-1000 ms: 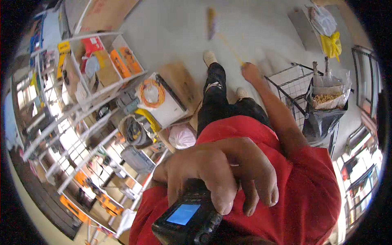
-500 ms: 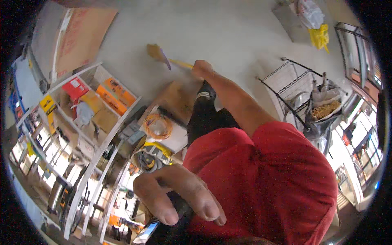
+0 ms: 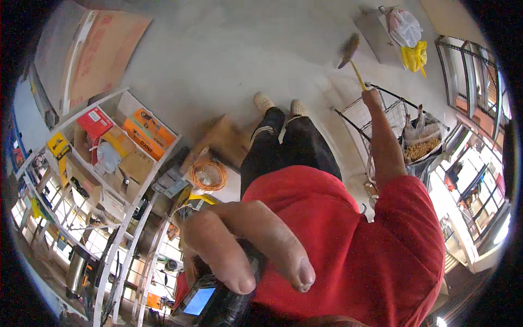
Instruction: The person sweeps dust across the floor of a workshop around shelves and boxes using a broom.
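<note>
My right hand [image 3: 372, 98], on an outstretched arm at the upper right, is closed round the yellow handle of a broom [image 3: 357, 73]. The broom's head [image 3: 348, 50] is tilted over the grey floor, in front of a grey box-shaped bin. Close up at the lower left, my left hand [image 3: 248, 231] has its fingers curled over a black handheld device [image 3: 237, 291] with a small lit screen. Part of its grip is hidden behind the fingers.
A black wire rack [image 3: 392, 106] stands beside my right arm, with an open bag [image 3: 422, 147] of brown bits near it. White and yellow plastic bags [image 3: 406, 27] top the bin [image 3: 376, 38]. On my left are a shelf [image 3: 150, 180] of boxes, coiled orange cord [image 3: 208, 173] and a cardboard box [image 3: 223, 139].
My right arm has swung from the middle to the right, carrying the broom across the floor toward the bin. Both shoes have come into view. My left hand stays over the device.
</note>
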`<state>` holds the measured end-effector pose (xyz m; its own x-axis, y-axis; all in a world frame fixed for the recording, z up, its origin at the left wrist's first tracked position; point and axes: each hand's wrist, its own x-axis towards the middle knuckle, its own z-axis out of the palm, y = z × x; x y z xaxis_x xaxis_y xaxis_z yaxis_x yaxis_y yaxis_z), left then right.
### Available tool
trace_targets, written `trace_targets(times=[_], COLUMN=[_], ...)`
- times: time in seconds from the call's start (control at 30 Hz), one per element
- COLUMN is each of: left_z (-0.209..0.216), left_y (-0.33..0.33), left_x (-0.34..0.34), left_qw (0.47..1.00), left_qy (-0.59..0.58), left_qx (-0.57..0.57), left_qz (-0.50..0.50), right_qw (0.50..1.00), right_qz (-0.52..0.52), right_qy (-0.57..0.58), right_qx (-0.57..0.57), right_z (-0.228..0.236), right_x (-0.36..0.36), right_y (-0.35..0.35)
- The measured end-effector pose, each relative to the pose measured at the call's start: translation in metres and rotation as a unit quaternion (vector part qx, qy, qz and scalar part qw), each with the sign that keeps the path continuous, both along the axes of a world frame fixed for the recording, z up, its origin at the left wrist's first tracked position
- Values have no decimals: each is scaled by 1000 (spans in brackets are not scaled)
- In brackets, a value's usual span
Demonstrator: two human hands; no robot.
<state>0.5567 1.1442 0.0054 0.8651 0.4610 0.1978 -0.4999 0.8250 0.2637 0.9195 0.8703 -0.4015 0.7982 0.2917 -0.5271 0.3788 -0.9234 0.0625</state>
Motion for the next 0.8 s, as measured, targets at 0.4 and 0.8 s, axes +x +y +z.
trace_targets(times=[0.4,0.8], left_z=[3,28], left_y=[-7,-39], left_x=[-15,-18], left_qw=[992,931], left_qy=[-37,103], left_qx=[-9,-20], left_qz=[124,349], right_qw=[900,822], right_qz=[37,385], right_qy=[391,420], right_qx=[192,-6], right_z=[50,-50], right_x=[-176,-311], right_y=[101,279])
